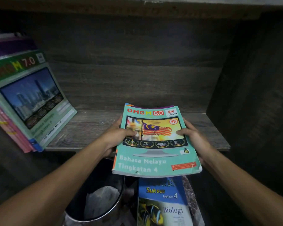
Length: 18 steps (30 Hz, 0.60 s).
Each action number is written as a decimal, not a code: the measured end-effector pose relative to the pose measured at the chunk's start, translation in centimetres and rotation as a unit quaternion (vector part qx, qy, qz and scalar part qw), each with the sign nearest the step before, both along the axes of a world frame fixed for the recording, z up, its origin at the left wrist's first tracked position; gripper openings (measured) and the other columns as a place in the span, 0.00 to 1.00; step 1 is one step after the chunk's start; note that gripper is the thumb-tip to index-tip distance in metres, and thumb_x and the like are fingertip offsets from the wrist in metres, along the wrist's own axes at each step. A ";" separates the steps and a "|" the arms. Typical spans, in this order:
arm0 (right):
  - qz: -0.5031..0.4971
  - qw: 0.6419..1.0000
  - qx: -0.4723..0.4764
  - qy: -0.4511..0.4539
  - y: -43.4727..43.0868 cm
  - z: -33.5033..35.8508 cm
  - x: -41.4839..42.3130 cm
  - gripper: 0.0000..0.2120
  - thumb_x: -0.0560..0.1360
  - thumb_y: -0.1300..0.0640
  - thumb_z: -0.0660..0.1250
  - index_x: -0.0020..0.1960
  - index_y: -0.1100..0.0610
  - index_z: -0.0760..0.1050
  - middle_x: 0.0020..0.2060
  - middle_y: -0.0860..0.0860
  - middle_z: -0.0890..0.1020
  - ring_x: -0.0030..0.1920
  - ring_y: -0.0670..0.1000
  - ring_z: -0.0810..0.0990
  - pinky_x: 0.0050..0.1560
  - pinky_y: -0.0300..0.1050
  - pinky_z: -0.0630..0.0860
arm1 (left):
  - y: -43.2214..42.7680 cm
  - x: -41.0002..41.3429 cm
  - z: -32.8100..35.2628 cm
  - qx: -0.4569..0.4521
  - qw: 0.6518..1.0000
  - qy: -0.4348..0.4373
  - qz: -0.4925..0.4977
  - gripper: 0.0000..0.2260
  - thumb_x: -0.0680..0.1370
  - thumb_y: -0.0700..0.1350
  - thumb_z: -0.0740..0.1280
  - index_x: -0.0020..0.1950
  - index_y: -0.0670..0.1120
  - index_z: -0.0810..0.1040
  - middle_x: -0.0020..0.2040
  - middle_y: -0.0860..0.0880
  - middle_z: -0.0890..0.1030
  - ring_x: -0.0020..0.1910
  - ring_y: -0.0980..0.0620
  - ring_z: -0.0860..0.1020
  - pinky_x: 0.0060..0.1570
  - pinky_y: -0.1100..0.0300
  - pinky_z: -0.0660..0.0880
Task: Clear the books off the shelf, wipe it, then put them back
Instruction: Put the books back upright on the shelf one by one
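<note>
Holding the teal OMGM 6.0 Bahasa Melayu workbook point(155, 160) flat and face up, I grip it from both sides. My left hand point(119, 136) curls round its left edge with the thumb lying across the cover picture, and my right hand point(193, 137) clasps the right edge the same way. A purple book edge point(153, 106) shows under its far end. The far end of the workbook is over the front part of the wooden shelf board point(91, 128), and its near end juts out past the board's front edge towards me; I cannot tell whether it touches the wood. At the left of the shelf, the green OMGM 7.0 workbook point(33, 98) leans tilted against pink books point(0, 115) behind it. Below my hands a blue Sukses Biologi book point(163, 203) lies face up, and just left of it stands a dark metal pail point(78, 198) with crumpled pale material point(101, 201) inside.
</note>
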State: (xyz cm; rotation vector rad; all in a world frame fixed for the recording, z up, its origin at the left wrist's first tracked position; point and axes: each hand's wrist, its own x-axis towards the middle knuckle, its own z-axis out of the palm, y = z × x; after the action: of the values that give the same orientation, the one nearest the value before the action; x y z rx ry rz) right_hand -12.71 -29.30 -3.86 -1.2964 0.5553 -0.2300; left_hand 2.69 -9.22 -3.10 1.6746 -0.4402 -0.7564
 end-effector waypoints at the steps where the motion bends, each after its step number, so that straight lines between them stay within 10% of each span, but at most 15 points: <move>1: 0.001 1.000 0.000 -0.001 0.0 0.0 0.0 0.27 0.78 0.68 0.60 0.70 0.43 0.68 0.46 0.57 0.86 0.37 0.57 0.86 0.29 0.46 0.81 | -0.2 0.2 0.0 0.011 1.000 -0.002 0.000 0.24 0.75 0.33 0.69 0.64 0.56 0.73 0.50 0.47 0.85 0.43 0.46 0.84 0.41 0.50 0.82; 5: -0.003 1.000 0.005 0.000 0.1 0.3 0.1 0.27 0.79 0.69 0.58 0.71 0.44 0.67 0.46 0.58 0.85 0.35 0.57 0.86 0.28 0.45 0.80 | -0.6 0.5 0.6 0.076 0.995 -0.052 -0.024 0.23 0.71 0.46 0.76 0.63 0.57 0.73 0.52 0.52 0.84 0.51 0.48 0.83 0.57 0.44 0.77; 9: -0.007 1.000 0.000 0.020 0.3 0.5 0.1 0.29 0.79 0.68 0.59 0.74 0.44 0.64 0.48 0.59 0.85 0.35 0.56 0.86 0.27 0.45 0.80 | -1.0 0.4 0.9 0.129 0.984 -0.124 -0.014 0.20 0.71 0.44 0.76 0.60 0.53 0.74 0.48 0.56 0.83 0.42 0.60 0.80 0.39 0.64 0.75; 13: -0.008 0.999 -0.007 0.041 0.3 0.8 0.5 0.32 0.79 0.67 0.61 0.77 0.42 0.61 0.49 0.59 0.84 0.35 0.57 0.86 0.28 0.45 0.80 | -1.0 0.5 1.7 0.205 0.958 -0.201 0.018 0.26 0.73 0.44 0.75 0.69 0.48 0.71 0.63 0.49 0.78 0.57 0.48 0.77 0.53 0.60 0.70; 18: -0.008 0.998 -0.017 0.055 0.6 1.0 0.2 0.32 0.80 0.65 0.61 0.77 0.42 0.60 0.47 0.58 0.85 0.35 0.56 0.86 0.28 0.45 0.80 | -1.1 0.2 1.6 0.186 0.969 -0.160 0.013 0.19 0.70 0.43 0.76 0.58 0.48 0.75 0.53 0.51 0.81 0.47 0.52 0.78 0.46 0.58 0.73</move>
State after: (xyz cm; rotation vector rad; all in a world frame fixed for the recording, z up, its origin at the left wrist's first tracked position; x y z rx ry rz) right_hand -12.50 -28.69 -2.82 -1.3434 0.6580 -0.1830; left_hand 2.87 -10.37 -1.46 2.1665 -0.5215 -0.5710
